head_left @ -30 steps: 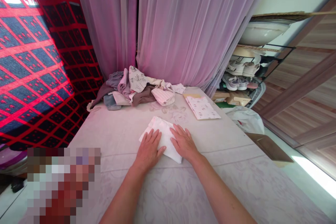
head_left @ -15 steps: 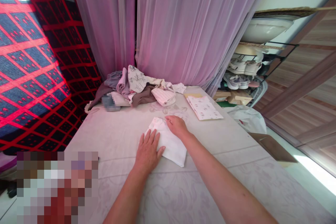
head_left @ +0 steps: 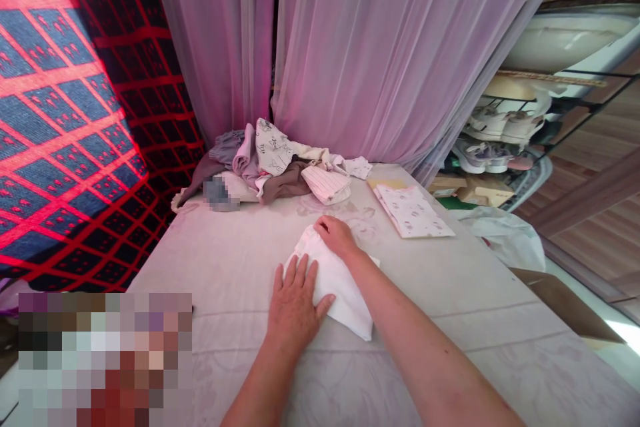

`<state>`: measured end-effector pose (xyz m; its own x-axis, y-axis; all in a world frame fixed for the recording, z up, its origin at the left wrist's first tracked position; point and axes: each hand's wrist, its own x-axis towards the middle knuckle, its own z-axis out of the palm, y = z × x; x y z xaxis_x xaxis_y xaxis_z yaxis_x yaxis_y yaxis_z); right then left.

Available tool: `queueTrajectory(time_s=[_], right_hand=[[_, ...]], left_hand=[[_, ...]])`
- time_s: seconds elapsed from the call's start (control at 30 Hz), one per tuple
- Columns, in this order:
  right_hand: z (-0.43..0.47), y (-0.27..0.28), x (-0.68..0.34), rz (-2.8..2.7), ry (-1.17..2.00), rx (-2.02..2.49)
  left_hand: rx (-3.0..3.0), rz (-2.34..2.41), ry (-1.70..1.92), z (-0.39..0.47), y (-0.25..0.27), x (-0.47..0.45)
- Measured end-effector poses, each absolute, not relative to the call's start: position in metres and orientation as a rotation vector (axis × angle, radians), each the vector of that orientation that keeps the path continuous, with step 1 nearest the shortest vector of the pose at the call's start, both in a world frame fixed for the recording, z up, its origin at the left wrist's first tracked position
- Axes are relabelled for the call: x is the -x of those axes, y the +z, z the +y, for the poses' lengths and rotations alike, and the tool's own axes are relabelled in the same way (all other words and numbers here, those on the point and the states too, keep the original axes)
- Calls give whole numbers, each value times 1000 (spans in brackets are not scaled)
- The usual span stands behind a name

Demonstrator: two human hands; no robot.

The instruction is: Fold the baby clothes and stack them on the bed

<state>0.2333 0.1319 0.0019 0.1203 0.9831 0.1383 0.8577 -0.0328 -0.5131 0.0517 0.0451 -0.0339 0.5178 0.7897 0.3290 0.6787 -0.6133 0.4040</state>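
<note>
A folded white piece of clothing lies on the pale sheet in front of me; its exact kind is hard to tell. My left hand rests flat on its left part, fingers stretched and thumb out to the side. At its far end, my right hand has its fingers curled together on the cloth's edge. My right forearm crosses over the cloth's right side and hides some of it.
Rumpled clothes are heaped at the back left, with a striped folded garment at their edge. A folded printed cloth lies right. Purple curtains hang behind. A shoe rack and cardboard box stand beyond the bed's right edge.
The view has shifted, so most things appear further right. A white corner of the cloth now shows right of my right forearm. Both hands keep about the same hold on the cloth.
</note>
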Motion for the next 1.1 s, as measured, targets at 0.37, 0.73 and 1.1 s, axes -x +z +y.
queueTrajectory(time_s=[0.37,0.73,1.1], right_hand=[[131,-3,-234,-1819,352,1837],[113,8,-226,-1857,237,1942],[95,-5,-199,-2186,341,2064]], left_hand=[[-2046,1355,1040,52,-24,-46],[-1997,1490,1026,59,-25,-41],[-2206,1396,741,52,-24,-50]])
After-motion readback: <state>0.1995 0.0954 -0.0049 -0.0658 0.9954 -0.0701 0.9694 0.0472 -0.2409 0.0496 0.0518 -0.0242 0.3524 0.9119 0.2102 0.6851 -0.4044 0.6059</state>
